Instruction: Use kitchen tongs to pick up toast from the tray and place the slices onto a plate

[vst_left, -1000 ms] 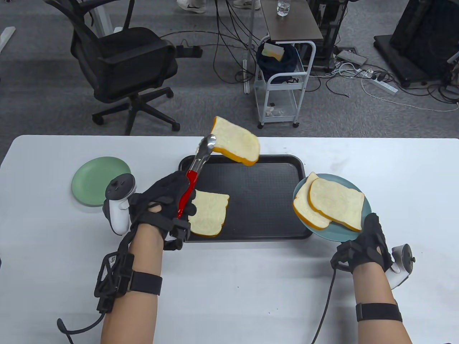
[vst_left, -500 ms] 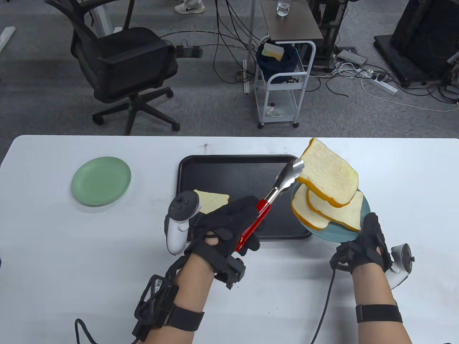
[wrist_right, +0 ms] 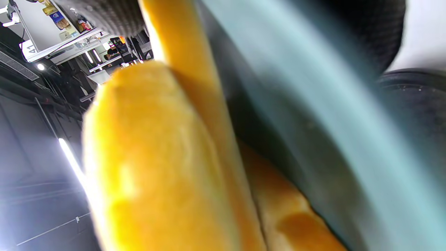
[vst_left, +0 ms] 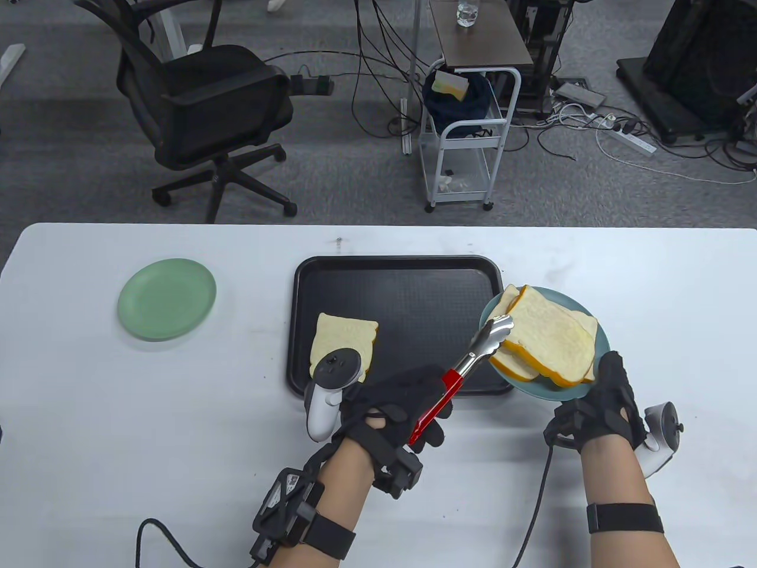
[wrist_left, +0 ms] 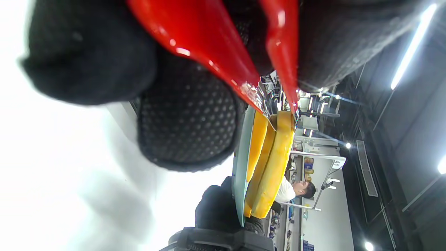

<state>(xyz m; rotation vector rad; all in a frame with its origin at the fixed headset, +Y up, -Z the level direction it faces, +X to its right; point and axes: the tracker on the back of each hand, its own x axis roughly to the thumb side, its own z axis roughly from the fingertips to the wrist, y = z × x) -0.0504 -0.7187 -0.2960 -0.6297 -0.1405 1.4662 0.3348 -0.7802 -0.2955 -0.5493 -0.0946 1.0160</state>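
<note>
The left wrist view lay on its side. Black gloved fingers (wrist_left: 188, 118) of the left hand (wrist_left: 115, 59) filled the top and left of it, curled round the two red handles of the tongs (wrist_left: 216, 52), which narrowed to metal tips at the edge of the toast. A pale blue-green plate (wrist_left: 240, 167) stood edge-on — three slices of toast (wrist_left: 275, 164) stacked against it, orange crusts showing, the outermost slice between the tong tips. Another black-gloved hand (wrist_left: 216, 209) held the plate's lower rim. The white table (wrist_left: 69, 181) glared on the left; behind — blurred shelving, ceiling lights and a seated person (wrist_left: 296, 190).
</note>
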